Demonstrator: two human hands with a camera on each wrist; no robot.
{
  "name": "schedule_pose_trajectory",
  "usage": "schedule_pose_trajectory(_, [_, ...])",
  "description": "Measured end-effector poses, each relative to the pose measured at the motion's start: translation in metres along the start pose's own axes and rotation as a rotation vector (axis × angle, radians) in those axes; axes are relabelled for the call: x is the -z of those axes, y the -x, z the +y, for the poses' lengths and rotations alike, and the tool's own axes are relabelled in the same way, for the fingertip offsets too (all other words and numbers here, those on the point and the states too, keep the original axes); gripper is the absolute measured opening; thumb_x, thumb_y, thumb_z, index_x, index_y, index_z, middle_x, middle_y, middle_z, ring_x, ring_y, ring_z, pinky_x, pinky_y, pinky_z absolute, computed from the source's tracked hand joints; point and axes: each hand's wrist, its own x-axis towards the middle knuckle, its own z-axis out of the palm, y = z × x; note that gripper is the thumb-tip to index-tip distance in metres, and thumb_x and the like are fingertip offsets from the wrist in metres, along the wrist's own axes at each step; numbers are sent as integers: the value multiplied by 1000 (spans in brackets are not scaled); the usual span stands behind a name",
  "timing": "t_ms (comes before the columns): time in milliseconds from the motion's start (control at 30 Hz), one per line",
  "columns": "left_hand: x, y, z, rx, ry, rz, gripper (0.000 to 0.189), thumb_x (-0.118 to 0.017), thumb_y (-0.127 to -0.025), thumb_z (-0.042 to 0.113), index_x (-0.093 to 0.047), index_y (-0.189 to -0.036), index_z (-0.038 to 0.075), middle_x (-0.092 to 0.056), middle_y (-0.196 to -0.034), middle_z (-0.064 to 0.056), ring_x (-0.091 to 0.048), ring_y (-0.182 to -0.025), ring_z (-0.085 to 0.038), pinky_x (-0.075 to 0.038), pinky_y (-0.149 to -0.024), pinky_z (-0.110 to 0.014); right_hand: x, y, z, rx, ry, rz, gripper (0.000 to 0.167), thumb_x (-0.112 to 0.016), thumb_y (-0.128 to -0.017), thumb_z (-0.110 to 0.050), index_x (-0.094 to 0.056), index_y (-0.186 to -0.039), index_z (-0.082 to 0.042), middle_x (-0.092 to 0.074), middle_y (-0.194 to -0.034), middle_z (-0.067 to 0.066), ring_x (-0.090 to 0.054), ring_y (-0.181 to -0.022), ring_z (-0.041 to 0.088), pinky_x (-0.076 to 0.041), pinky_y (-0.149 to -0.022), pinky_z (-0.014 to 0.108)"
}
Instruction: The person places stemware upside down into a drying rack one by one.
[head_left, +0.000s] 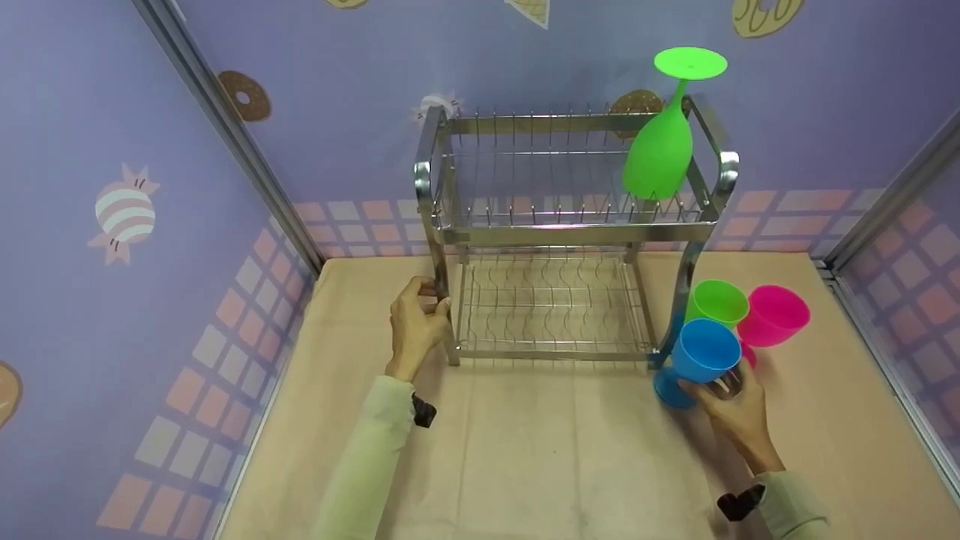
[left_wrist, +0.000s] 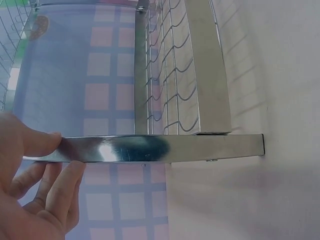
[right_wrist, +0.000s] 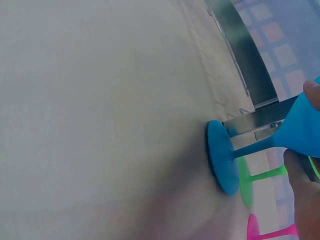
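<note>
A two-tier metal dish rack (head_left: 555, 235) stands against the back wall. My left hand (head_left: 418, 322) holds its left front post; in the left wrist view the thumb and fingers (left_wrist: 62, 192) lie on either side of the post (left_wrist: 120, 149). At the rack's right front leg, my right hand (head_left: 739, 409) grips the bowl of a blue goblet (head_left: 705, 352). That goblet is upright, its round base (right_wrist: 222, 157) at or close to the tabletop. A green goblet (head_left: 716, 300) and a pink goblet (head_left: 776, 315) stand just behind it.
Upside down on the top tier's right end sits another green goblet (head_left: 660, 154). The lower tier (head_left: 551, 307) has wavy wire slots. Patterned walls (head_left: 360, 135) enclose the back and sides of the cloth-covered table (head_left: 525, 450).
</note>
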Motion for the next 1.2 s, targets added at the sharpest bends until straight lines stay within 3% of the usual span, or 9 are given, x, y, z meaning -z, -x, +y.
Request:
schedule_pose_trajectory(167, [2, 0, 0, 2, 16, -9, 29, -78, -93, -2, -68, -120, 1, -73, -116, -20, -79, -97, -37, -69, -84, -46, 1, 3, -10, 15, -3, 3, 95, -87, -89, -7, -32, -166, -9, -46, -162, 18, -43, -150, 48, -41, -118, 66])
schedule_pose_trajectory(200, [2, -1, -1, 3, 22, -12, 30, -78, -92, -2, -68, -121, 0, -73, -116, -21, -79, -97, -38, -69, -83, -46, 2, 3, -12, 24, -1, 4, 94, -87, -88, -6, -32, -166, -9, -47, -161, 18, -44, -149, 48, -42, -120, 60])
schedule_pose_trajectory(267, [4, -1, -1, 7, 21, -20, 31, -78, -93, -1, -68, -122, 0, -73, -116, -21, -78, -96, -38, -69, -82, -45, 2, 3, -16, 49, -9, 15, 93, -87, -87, -2, -36, -164, -9, -50, -159, 16, -51, -146, 34, -45, -121, 44])
schedule_pose_trajectory(400, [7, 1, 1, 15, 33, -35, 34, -77, -94, 0, -67, -126, -1, -72, -117, -21, -78, -97, -37, -68, -83, -45, 4, 4, -24, 94, -28, 29, 92, -86, -84, 5, -41, -162, -8, -55, -154, 10, -55, -136, 7, -46, -112, 18])
schedule_pose_trajectory(467, [8, 2, 3, 21, 45, -42, 35, -77, -94, 0, -66, -127, -1, -72, -118, -21, -77, -98, -37, -68, -85, -45, 5, 6, -30, 109, -32, 26, 92, -86, -83, 7, -41, -162, -8, -56, -152, 5, -53, -133, -1, -46, -112, 17])
schedule_pose_trajectory(633, [15, 3, 10, 21, 89, -59, 38, -76, -95, 2, -66, -131, 1, -70, -129, -21, -76, -108, -39, -67, -92, -45, 6, 9, -45, 197, -62, 23, 91, -85, -80, 14, -43, -159, 0, -57, -146, -6, -54, -132, -4, -47, -109, 12])
schedule_pose_trajectory(867, [25, 9, 30, -25, 126, -94, 39, -75, -96, 2, -64, -134, 0, -66, -136, -21, -73, -112, -40, -64, -98, -50, 8, 10, -67, 345, -142, 10, 92, -82, -72, 27, -46, -154, 8, -61, -142, -1, -61, -132, 3, -50, -107, 14])
schedule_pose_trajectory(1200, [24, 25, 65, -71, 219, -342, 43, -73, -99, 6, -60, -140, 1, -62, -142, -19, -67, -125, -43, -59, -108, -52, 11, 9, -101, 506, -94, -42, 91, -85, -61, 31, -54, -144, 12, -68, -140, 3, -67, -128, 7, -53, -107, 16])
